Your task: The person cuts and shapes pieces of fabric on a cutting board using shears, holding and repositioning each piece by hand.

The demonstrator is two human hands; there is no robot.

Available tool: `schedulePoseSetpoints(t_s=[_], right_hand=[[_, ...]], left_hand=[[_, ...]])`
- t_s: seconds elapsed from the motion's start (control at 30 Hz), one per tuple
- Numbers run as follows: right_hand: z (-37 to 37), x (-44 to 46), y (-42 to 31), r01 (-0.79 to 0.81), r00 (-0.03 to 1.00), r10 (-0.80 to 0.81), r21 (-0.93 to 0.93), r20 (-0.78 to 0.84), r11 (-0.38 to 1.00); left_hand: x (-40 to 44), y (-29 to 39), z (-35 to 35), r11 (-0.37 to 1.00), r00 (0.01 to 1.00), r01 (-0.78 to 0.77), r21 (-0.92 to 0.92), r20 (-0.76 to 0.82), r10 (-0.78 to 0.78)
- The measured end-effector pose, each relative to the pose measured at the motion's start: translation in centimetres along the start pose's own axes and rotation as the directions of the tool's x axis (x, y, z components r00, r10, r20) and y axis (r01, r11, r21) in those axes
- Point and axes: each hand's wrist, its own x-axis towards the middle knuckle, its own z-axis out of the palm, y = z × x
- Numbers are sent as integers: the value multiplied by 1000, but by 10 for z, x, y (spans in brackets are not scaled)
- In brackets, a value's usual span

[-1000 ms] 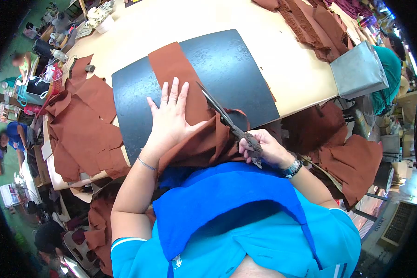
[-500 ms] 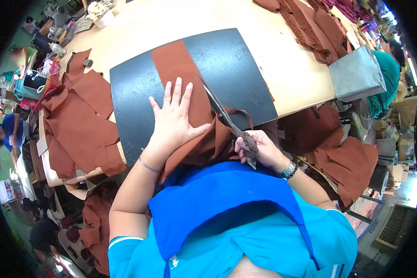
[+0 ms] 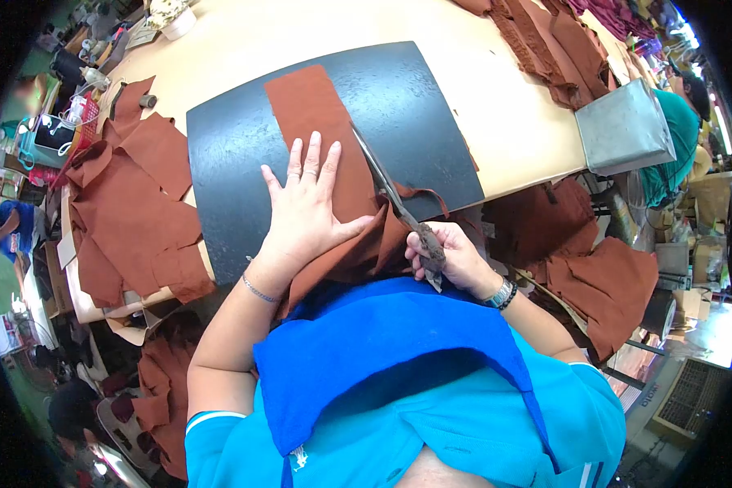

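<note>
A long brown leather-like strip (image 3: 313,102) lies on a black cutting board (image 3: 236,154), its near end bunched in folds against my blue apron. My left hand (image 3: 307,199) presses flat on the strip with fingers spread. My right hand (image 3: 455,259) is closed around the wrapped, dark brown handle of what looks like a long knife (image 3: 389,185). Its narrow blade lies along the strip's right edge, pointing away from me. A thin offcut (image 3: 427,193) curls to the right of the blade.
Brown pieces (image 3: 138,228) are piled left of the board, with more (image 3: 602,285) at the right. A grey metal box (image 3: 625,130) stands at the table's right edge. Brown scraps (image 3: 537,49) lie at the back right. Other people (image 3: 20,228) sit at the left.
The view has shifted slightly. The thin offcut stands a little further out to the right of the blade. Both hands keep nearly the same place on the strip and handle.
</note>
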Motion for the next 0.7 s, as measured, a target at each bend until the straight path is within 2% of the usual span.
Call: schedulePoseSetpoints(t_s=[0.37,0.47,0.57,0.7], right_hand=[[6,2,-2,4,999,-5,-19,-43,1000],[8,2,-1,16,998,-17,-15,-55,1000],[6,1,-4,-1,998,-1,-25,-55,1000],[7,5,-6,-3,997,5,27,-71,1000]], left_hand=[[-9,12,-1,1000,999,2,-15,32,-2],[-10,11,4,998,998,-28,-55,-52,25],[-12,11,5,998,998,-31,-57,-49,28],[-17,15,1,997,999,-26,-73,30,28]])
